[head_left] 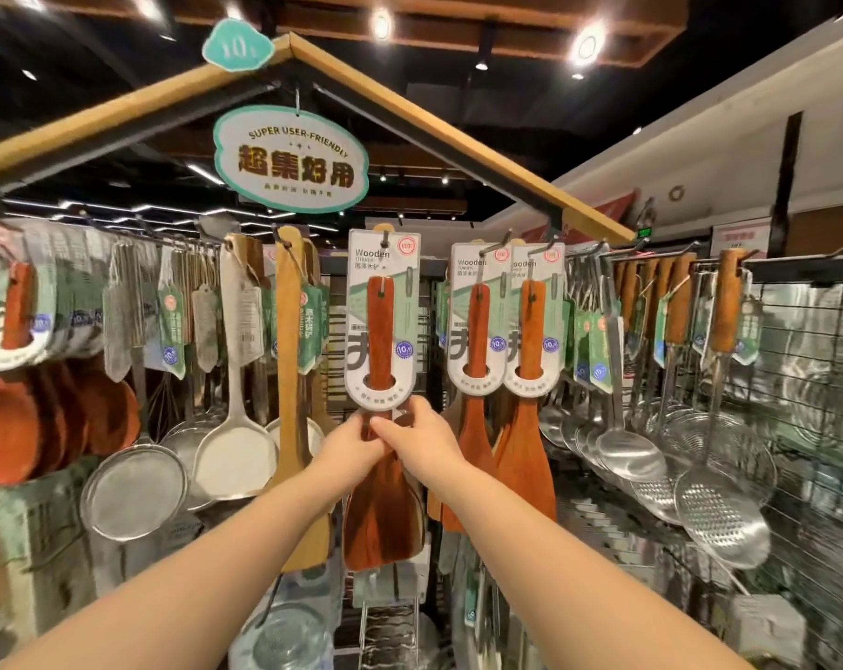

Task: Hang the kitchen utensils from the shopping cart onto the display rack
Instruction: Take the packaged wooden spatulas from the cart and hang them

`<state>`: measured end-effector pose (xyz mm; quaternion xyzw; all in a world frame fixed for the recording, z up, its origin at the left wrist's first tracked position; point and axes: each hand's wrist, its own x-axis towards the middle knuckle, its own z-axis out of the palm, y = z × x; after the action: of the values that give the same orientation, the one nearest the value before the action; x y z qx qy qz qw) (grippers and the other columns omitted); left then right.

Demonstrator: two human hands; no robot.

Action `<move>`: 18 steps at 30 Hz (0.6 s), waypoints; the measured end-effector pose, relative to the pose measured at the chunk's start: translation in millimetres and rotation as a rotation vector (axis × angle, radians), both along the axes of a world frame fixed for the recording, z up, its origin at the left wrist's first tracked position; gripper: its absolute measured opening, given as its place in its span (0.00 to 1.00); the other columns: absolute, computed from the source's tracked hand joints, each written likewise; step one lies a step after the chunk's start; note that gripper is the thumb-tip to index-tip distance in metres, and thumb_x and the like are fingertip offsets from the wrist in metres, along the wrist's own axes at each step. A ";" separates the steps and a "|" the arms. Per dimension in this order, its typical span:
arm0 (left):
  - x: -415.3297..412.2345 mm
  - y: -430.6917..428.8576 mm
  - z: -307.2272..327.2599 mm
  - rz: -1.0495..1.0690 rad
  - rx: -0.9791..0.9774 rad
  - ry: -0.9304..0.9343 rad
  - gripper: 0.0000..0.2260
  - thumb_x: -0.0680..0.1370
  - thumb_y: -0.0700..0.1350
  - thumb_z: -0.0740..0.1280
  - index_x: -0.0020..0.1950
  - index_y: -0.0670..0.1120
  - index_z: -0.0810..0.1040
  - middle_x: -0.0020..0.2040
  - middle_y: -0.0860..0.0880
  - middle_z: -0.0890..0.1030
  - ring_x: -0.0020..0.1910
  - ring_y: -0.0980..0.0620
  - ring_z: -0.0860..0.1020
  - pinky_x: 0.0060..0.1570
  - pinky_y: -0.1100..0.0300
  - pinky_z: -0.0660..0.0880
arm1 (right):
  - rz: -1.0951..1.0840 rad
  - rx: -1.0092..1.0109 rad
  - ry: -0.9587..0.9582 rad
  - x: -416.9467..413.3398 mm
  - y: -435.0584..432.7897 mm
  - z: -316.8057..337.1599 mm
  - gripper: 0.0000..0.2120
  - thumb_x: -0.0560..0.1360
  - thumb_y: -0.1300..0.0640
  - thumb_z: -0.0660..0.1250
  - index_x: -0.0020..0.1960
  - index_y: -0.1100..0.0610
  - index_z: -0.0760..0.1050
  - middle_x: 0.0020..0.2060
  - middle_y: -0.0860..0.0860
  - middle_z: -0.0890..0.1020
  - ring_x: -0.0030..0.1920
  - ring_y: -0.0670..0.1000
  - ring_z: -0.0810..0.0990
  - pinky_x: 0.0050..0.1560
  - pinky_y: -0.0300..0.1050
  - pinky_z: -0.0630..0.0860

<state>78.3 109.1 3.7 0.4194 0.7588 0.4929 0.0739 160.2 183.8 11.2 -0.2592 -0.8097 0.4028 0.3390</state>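
Wooden turner point(379, 326) hangs by its card from a hook point(385, 238); our left hand point(347, 449) and right hand point(421, 437) both grip its neck, fingers curled just beneath the card.

Head view, facing rack point(796, 275), close.

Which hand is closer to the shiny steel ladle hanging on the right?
Right. The right hand grips the wooden turner on the side toward the steel ladle. The left hand holds the same turner on its far side, farther from the ladle.
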 end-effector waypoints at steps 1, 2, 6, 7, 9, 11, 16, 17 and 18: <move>1.8 -0.6 -1.3 0.039 -0.024 0.075 0.21 0.77 0.46 0.65 0.69 0.46 0.68 0.64 0.44 0.76 0.62 0.46 0.74 0.58 0.57 0.71 | -0.018 0.027 0.005 2.9 -2.3 -0.9 0.20 0.74 0.48 0.67 0.62 0.55 0.71 0.54 0.50 0.78 0.56 0.52 0.77 0.50 0.43 0.71; 3.7 -1.4 -2.8 0.073 -0.032 0.140 0.20 0.77 0.46 0.65 0.68 0.45 0.69 0.63 0.44 0.76 0.62 0.46 0.74 0.56 0.57 0.70 | -0.028 0.047 0.012 5.6 -4.4 -1.7 0.19 0.74 0.48 0.67 0.61 0.56 0.71 0.51 0.50 0.78 0.54 0.52 0.77 0.48 0.43 0.70; 13.8 -9.2 -8.9 0.133 0.017 0.215 0.16 0.77 0.47 0.64 0.63 0.43 0.71 0.61 0.43 0.77 0.60 0.44 0.74 0.48 0.60 0.67 | -0.037 0.101 0.027 11.8 -14.0 -4.0 0.14 0.74 0.50 0.67 0.56 0.56 0.72 0.44 0.49 0.78 0.49 0.52 0.78 0.48 0.45 0.71; 16.3 -11.4 -10.1 0.135 0.032 0.213 0.16 0.77 0.47 0.64 0.62 0.42 0.71 0.61 0.43 0.77 0.60 0.44 0.75 0.47 0.60 0.67 | -0.037 0.114 0.032 13.9 -16.6 -3.8 0.13 0.74 0.50 0.67 0.55 0.55 0.72 0.43 0.48 0.77 0.47 0.51 0.78 0.47 0.45 0.71; 21.3 -16.8 -10.8 0.145 0.049 0.207 0.15 0.78 0.47 0.63 0.61 0.42 0.70 0.59 0.42 0.77 0.58 0.43 0.75 0.45 0.59 0.66 | -0.030 0.122 0.046 17.4 -21.2 -3.5 0.11 0.74 0.51 0.67 0.52 0.55 0.73 0.41 0.48 0.77 0.47 0.51 0.78 0.48 0.46 0.72; 24.7 -22.7 -10.5 0.177 0.055 0.230 0.13 0.78 0.46 0.62 0.60 0.41 0.69 0.57 0.42 0.77 0.57 0.42 0.75 0.44 0.59 0.65 | -0.021 0.095 0.047 17.4 -25.3 -2.7 0.08 0.74 0.51 0.68 0.49 0.54 0.74 0.39 0.46 0.77 0.45 0.49 0.77 0.50 0.46 0.73; 30.6 -38.3 -6.8 0.204 0.132 0.296 0.06 0.78 0.44 0.61 0.52 0.43 0.70 0.49 0.46 0.72 0.50 0.49 0.72 0.41 0.64 0.60 | 0.047 -0.032 0.039 14.9 -33.7 3.9 0.06 0.74 0.50 0.68 0.46 0.52 0.74 0.41 0.47 0.79 0.44 0.49 0.78 0.52 0.49 0.77; 32.5 -40.7 -5.9 0.199 0.146 0.293 0.04 0.78 0.44 0.61 0.50 0.44 0.69 0.47 0.48 0.71 0.49 0.50 0.72 0.39 0.65 0.59 | 0.058 -0.050 0.043 15.7 -35.7 5.1 0.06 0.74 0.50 0.68 0.45 0.52 0.74 0.42 0.48 0.79 0.43 0.49 0.78 0.50 0.48 0.77; 34.5 -42.8 -5.1 0.193 0.153 0.287 0.04 0.79 0.44 0.61 0.50 0.45 0.68 0.46 0.49 0.71 0.47 0.50 0.72 0.38 0.64 0.59 | 0.065 -0.069 0.048 17.3 -37.6 6.5 0.06 0.74 0.50 0.67 0.43 0.52 0.74 0.41 0.49 0.79 0.42 0.49 0.78 0.48 0.47 0.77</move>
<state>112.7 66.3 -1.4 0.4149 0.7587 0.4889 -0.1149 177.5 146.2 17.7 -0.2343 -0.7950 0.4475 0.3359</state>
